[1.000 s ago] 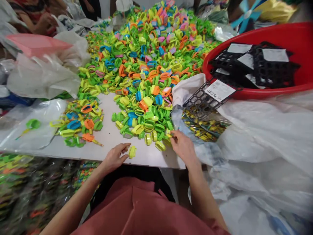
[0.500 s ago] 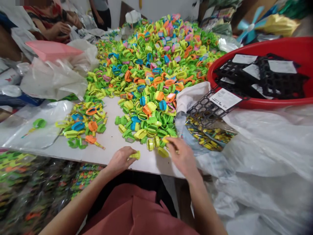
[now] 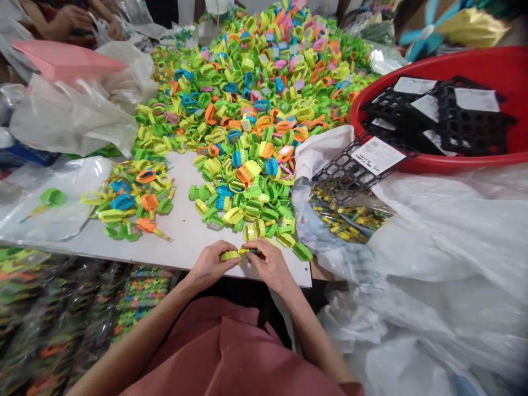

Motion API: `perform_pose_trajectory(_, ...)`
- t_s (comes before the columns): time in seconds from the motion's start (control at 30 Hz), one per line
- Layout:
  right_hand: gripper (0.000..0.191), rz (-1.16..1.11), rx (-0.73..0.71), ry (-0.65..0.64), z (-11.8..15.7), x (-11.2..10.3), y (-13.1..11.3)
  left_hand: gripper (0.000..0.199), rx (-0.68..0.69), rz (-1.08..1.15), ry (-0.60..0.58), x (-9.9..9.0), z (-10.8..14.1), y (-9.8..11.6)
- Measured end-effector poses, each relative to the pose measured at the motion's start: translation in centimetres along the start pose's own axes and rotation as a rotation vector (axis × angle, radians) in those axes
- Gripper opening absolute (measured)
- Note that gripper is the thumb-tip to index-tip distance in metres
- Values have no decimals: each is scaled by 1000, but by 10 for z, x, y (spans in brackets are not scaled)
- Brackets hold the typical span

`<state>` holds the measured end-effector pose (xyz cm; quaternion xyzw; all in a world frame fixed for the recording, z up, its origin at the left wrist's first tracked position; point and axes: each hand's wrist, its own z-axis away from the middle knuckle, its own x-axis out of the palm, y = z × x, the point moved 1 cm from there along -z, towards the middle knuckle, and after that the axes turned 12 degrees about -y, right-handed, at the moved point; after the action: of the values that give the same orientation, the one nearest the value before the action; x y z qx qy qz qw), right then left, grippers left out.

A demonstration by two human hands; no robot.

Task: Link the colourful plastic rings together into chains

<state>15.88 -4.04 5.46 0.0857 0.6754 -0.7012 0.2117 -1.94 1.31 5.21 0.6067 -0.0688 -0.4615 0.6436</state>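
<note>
Near the table's front edge, my left hand (image 3: pixel 208 266) pinches a yellow plastic toy watch (image 3: pixel 229 256). My right hand (image 3: pixel 270 266) is closed on a small yellow wrapped stick (image 3: pixel 246 251), its end against or very close to the watch; whether it is inside I cannot tell. Just beyond my fingers, a pile of toy watches (image 3: pixel 251 181) in green, yellow, blue and orange spreads over the white table (image 3: pixel 181 242). A green toy watch (image 3: pixel 303 251) lies to the right of my right hand. On the left is a smaller heap of watches (image 3: pixel 124 202) with sticks among them.
At right, a bag of yellow sticks (image 3: pixel 344 223) sits below a red tub (image 3: pixel 437 160) holding black mesh sheets (image 3: pixel 474 132). White plastic sheeting (image 3: pixel 445 231) drapes the right side. A pink tray (image 3: pixel 68 60) rests at left. Another person's hands (image 3: pixel 74 21) show at the back left.
My right hand has come left from the pile's front right and now meets my left hand, with a stick in its fingers. The left hand keeps the yellow toy watch. The view has dipped slightly.
</note>
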Motion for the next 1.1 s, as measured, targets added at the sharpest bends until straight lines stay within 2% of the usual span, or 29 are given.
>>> perform_pose_trajectory(0.3,19,26,38,-56,3,0,4,24,-68,-98,-81,5,5,6)
perform_pose_trajectory(0.47,19,130,-99,-101,4,-4,-1,22,-71,-249,-81,10,5,1)
perform_pose_trajectory(0.57,21,166,-149,-209,10,-10,-5,22,-44,-390,-103,20,11,-2)
perform_pose_trajectory(0.67,19,134,-112,-373,17,-13,-4,24,51,-512,-136,36,20,-5)
perform_pose_trajectory(0.73,17,92,-80,-438,18,-11,-2,23,114,-570,-161,38,26,-6)
perform_pose_trajectory(0.8,15,41,-85,-426,15,-9,0,20,161,-650,-163,23,28,-6)
perform_pose_trajectory(0.83,16,22,-91,-373,12,-9,1,19,162,-698,-127,8,28,-5)
perform_pose_trajectory(0.9,22,38,-86,-186,3,-15,2,19,87,-798,75,-34,25,1)
perform_pose_trajectory(0.97,25,151,-55,19,-7,-28,5,21,-97,-908,400,-75,18,9)
perform_pose_trajectory(1.0,24,238,-34,84,-12,-35,7,25,-175,-970,489,-88,13,13)
perform_pose_trajectory(1.03,21,334,-9,119,-16,-42,9,29,-213,-1029,507,-94,6,16)
perform_pose_trajectory(1.1,20,514,39,143,-25,-52,15,33,-170,-1110,371,-87,-11,18)
